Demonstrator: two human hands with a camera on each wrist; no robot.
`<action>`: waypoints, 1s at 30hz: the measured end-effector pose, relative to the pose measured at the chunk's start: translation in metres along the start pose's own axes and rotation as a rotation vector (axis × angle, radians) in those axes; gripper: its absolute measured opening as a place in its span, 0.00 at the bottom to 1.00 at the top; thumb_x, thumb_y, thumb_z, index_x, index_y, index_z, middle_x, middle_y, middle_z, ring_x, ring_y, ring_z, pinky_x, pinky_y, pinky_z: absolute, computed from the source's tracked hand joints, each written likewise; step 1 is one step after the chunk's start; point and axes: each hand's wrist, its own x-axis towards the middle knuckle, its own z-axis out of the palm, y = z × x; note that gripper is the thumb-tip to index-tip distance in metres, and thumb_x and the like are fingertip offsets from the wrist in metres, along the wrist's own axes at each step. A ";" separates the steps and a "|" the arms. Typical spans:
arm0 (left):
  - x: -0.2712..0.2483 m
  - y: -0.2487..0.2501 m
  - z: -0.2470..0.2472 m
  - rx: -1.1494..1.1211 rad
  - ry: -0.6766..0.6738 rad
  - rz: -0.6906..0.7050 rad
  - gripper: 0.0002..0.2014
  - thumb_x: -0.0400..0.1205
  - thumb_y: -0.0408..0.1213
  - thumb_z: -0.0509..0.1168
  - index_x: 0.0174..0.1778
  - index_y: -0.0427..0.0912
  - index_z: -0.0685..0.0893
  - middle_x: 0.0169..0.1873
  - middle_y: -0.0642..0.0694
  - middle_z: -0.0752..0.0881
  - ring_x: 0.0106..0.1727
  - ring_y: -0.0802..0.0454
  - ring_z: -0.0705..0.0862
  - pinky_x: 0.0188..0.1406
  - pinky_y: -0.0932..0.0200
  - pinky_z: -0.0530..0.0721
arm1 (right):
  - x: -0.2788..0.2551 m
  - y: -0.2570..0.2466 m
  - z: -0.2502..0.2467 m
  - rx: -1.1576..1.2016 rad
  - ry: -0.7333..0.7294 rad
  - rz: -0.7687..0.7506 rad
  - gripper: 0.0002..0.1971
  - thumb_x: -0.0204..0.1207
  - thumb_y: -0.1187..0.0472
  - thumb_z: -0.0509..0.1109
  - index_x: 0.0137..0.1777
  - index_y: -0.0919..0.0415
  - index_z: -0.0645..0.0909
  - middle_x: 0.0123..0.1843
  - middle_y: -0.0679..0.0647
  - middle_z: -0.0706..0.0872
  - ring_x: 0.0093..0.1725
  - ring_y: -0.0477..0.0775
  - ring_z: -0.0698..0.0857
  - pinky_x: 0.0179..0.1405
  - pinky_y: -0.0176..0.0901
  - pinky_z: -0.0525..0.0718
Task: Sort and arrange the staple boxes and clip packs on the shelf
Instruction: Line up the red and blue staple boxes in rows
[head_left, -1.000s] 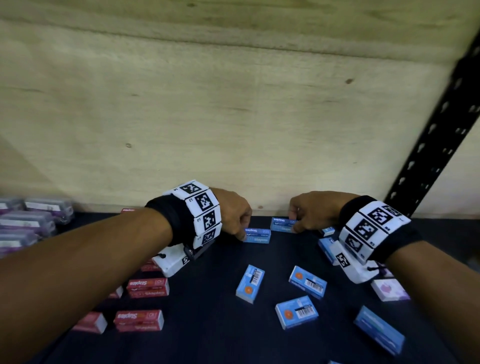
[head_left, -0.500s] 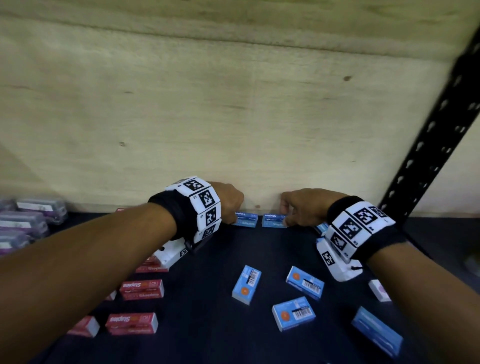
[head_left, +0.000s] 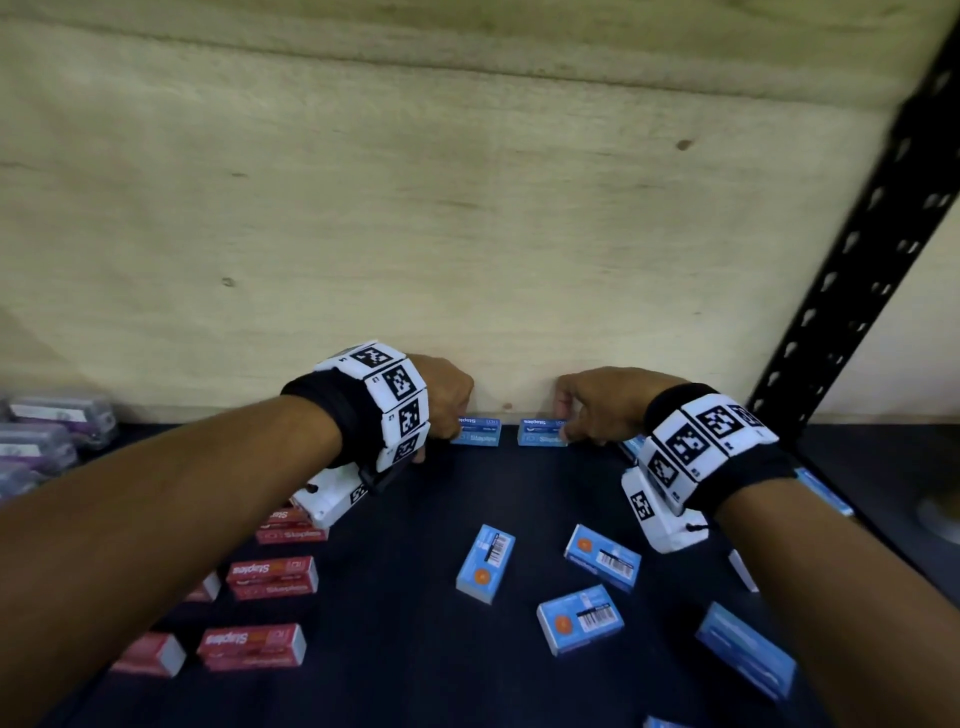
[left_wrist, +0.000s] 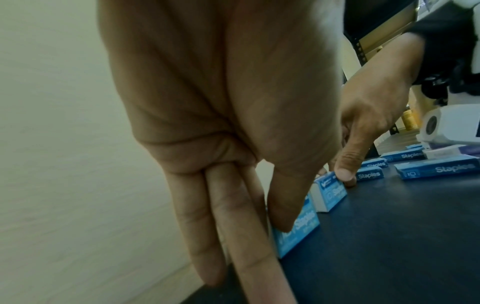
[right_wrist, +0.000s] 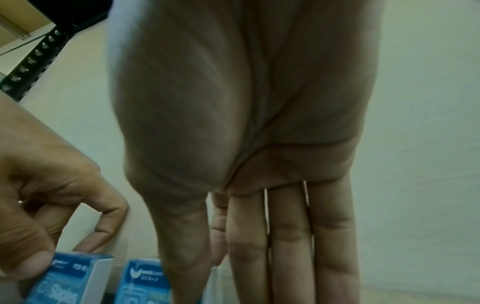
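- Holding two blue boxes at the back of the shelf (head_left: 467, 675), one per hand, both hard against the wood back panel (head_left: 467, 234).
- L hand (head_left: 447, 400): thumb and fingers pinch the left blue box (head_left: 480, 434). From the L wrist cam I see the thumb on the box's front face and the fingers running down behind it, next to the panel.
- R hand (head_left: 597, 405): thumb tip on the front of the right blue box (head_left: 540, 434), fingers over the back, so it's gripping too. R wrist cam shows the fingers straight down along the panel, thumb in front.
- The two boxes stand on edge, side by side w/ a small gap, "Staples" print facing me.
- Loose blue boxes lie flat mid-shelf: one w/ barcode up (head_left: 485, 564), one to its right (head_left: 602, 558), one nearer me (head_left: 581, 619), one more by my R forearm (head_left: 745, 652).
- Red boxes (head_left: 272, 577) sit on the left, below my L arm, roughly in a column; nearest one (head_left: 252, 647) has print upside down to me.
- Clip packs (head_left: 41, 441), clear w/ purple labels, are at the far left edge, blurred; can't tell the count.
- Black upright (head_left: 857, 270) w/ holes runs up the right side.
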 end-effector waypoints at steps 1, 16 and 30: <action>0.001 0.000 0.000 0.002 0.002 -0.004 0.10 0.84 0.36 0.66 0.41 0.52 0.72 0.46 0.51 0.79 0.42 0.55 0.78 0.36 0.65 0.78 | 0.001 0.000 0.001 0.001 0.001 -0.001 0.12 0.81 0.52 0.71 0.60 0.52 0.78 0.39 0.46 0.81 0.43 0.50 0.81 0.45 0.46 0.78; 0.004 -0.003 0.002 -0.019 -0.020 0.024 0.06 0.83 0.37 0.67 0.50 0.48 0.75 0.45 0.51 0.81 0.39 0.57 0.81 0.34 0.66 0.79 | 0.004 0.004 0.002 0.005 0.014 -0.016 0.11 0.81 0.51 0.71 0.59 0.52 0.77 0.39 0.46 0.82 0.44 0.52 0.83 0.47 0.46 0.78; -0.032 0.000 -0.005 -0.120 -0.157 -0.040 0.19 0.79 0.51 0.70 0.57 0.47 0.71 0.32 0.52 0.85 0.40 0.49 0.88 0.51 0.52 0.86 | -0.016 0.014 0.008 0.143 -0.002 0.043 0.21 0.76 0.44 0.74 0.60 0.50 0.69 0.55 0.52 0.83 0.52 0.56 0.82 0.50 0.49 0.79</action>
